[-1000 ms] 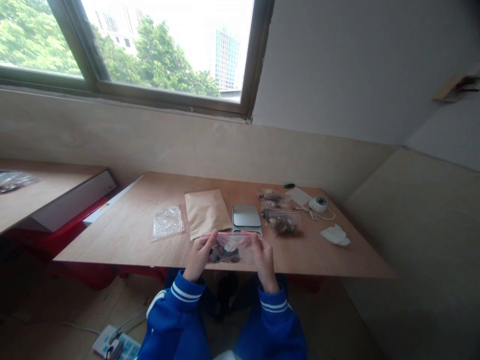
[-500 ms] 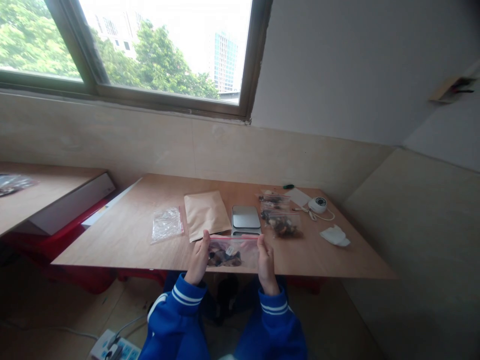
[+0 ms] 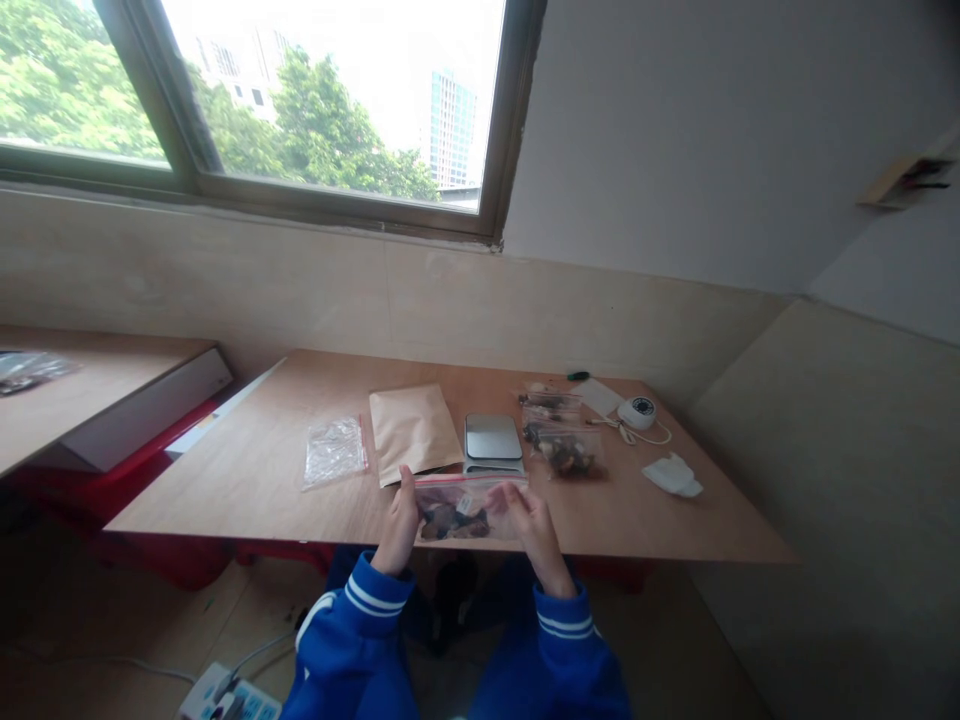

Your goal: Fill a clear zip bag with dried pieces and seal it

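Note:
Between my hands, over the table's front edge, hangs a clear zip bag (image 3: 450, 522) with a pink-red seal strip, dark and brown pieces and a small white label inside. My left hand (image 3: 400, 522) is closed on its left end, thumb up. My right hand (image 3: 531, 518) grips the bag near its upper right, fingers bent at the seal. Just beyond the bag are a small silver scale (image 3: 493, 438), its front partly hidden by the bag, and a brown paper pouch (image 3: 415, 430). Several filled zip bags (image 3: 568, 452) lie right of the scale.
Flat clear bags (image 3: 334, 452) lie on the wooden table (image 3: 247, 480) at left. At right are a white dome camera (image 3: 637, 411) with its cable, a crumpled tissue (image 3: 673, 475), white paper (image 3: 598, 396) and a green object (image 3: 578, 376). A power strip (image 3: 232, 693) sits on the floor.
My right hand has shifted from the bag's right end inward along the seal, its fingers now bent over the bag's upper right. My left hand keeps its hold, slightly lower.

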### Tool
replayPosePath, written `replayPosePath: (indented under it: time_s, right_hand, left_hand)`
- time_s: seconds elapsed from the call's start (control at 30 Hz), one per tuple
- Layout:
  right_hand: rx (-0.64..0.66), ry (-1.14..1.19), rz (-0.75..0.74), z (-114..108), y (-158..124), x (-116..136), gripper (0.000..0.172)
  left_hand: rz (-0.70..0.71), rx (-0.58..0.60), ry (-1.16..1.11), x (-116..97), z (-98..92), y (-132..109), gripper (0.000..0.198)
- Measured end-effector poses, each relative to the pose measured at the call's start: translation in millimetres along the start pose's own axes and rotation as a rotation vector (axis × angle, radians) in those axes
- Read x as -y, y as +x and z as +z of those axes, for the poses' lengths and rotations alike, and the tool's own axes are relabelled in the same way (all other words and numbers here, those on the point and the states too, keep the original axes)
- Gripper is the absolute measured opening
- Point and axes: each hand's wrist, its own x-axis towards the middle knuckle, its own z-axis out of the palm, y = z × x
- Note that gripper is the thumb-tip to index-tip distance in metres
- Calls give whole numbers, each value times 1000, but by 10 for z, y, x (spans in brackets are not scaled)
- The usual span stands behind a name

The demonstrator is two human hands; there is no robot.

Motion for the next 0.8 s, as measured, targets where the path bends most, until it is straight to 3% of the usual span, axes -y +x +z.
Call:
replayPosePath:
  time_s: [0.07, 0.13, 0.2, 0.4, 0.5, 0.63, 0.7, 0.8]
  right_hand:
    - [-55, -22, -10, -76, 9, -18, 48]
    - [-135, -61, -14, -227, 30, -26, 50]
    - [-241, -126, -17, -462, 66, -24, 54]
    - [-420, -504, -23, -1368, 273, -77, 63]
    - [-563, -716, -29, -1633, 366, -231, 77]
    - [-880, -1101, -110, -1604, 305, -569, 96]
    - [-820, -1180, -135, -1479, 224, -757, 89]
    - [-576, -1207, -14, -1282, 159, -998, 74]
  left_hand:
    - [-14, 87, -43, -61, 5, -14, 77]
    - [67, 211, -68, -95, -14, -7, 76]
    - [161, 249, -36, -94, -65, 22, 72]
    - [208, 54, 97, 35, -276, 177, 67]
    - [248, -9, 149, 124, -332, 234, 60]
    - [337, -16, 320, 263, -364, 275, 42]
    - [382, -29, 407, 350, -374, 307, 36]
    - [487, -93, 542, 491, -392, 399, 34]
